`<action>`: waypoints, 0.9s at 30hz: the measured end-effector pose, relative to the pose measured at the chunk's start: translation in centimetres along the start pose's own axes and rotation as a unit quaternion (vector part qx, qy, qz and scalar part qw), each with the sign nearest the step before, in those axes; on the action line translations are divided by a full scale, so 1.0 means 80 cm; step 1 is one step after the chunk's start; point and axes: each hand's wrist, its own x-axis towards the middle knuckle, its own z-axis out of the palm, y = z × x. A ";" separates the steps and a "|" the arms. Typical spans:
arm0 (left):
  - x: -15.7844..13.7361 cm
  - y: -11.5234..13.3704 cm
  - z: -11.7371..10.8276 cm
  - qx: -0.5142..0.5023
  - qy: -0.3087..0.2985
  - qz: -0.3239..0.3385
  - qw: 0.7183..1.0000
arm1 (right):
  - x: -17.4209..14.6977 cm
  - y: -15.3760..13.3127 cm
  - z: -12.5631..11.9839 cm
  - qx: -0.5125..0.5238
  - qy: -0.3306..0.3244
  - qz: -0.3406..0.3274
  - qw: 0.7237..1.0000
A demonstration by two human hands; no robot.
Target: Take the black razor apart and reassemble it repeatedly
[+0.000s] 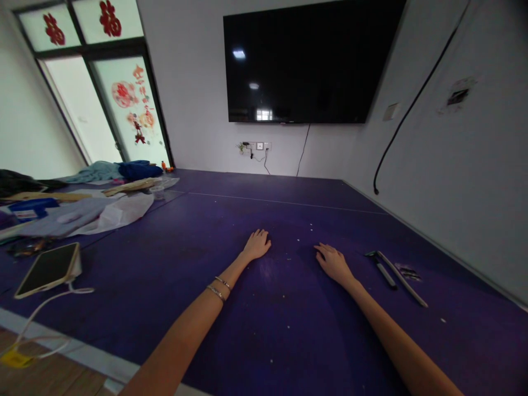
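My left hand lies palm down on the purple tabletop, fingers stretched forward, with two bracelets on the wrist. To its right, my right hand also rests palm down on the surface, its fingers pointing forward and to the left. Neither hand holds anything. Small white specks are scattered between and around them. Closest to my right hand are a dark-handled tool, perhaps a cutter, and a thin, curved pale strip.
At the left stands a phone or tablet with a white cable. Behind it are plastic sheets, a blue packet and folded cloths. A television hangs on the far wall; a black cable dangles at the right.
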 end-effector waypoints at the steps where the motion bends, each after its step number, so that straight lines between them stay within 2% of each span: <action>1: 0.000 -0.001 0.000 -0.001 0.000 0.000 1.000 | 0.000 0.000 0.000 0.001 0.000 -0.002 1.000; 27: 0.005 -0.008 -0.001 -0.015 0.000 0.016 1.000 | 0.000 -0.002 -0.006 0.024 0.002 0.003 1.000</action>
